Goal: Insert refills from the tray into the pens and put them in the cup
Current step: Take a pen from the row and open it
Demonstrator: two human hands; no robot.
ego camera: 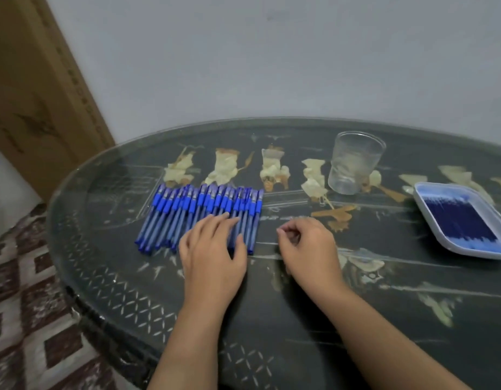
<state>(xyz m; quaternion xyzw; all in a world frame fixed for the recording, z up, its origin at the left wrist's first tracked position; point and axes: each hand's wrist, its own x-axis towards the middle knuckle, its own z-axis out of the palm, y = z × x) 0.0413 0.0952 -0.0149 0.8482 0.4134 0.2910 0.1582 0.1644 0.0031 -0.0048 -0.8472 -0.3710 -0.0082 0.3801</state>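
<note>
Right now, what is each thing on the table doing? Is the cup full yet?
cup: upright, empty, no pens in it yet.
pens: capped, lying side by side in a row.
tray: flat on the table, holding blue refills.
left hand: open, fingers resting on the pens.
right hand: loosely curled, holding nothing visible.

Dark oval glass-topped table [300, 319] against plain grey wall [272, 52], brown wooden panel [32, 80] left (maroon-and-cream patterned floor [24, 305] below).

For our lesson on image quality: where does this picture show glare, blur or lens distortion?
Head view: the dark glass-topped oval table has pale sheen along its far rim, which bows from wide-angle distortion; the row of blue capped pens and the clear plastic cup look slightly soft.
</note>
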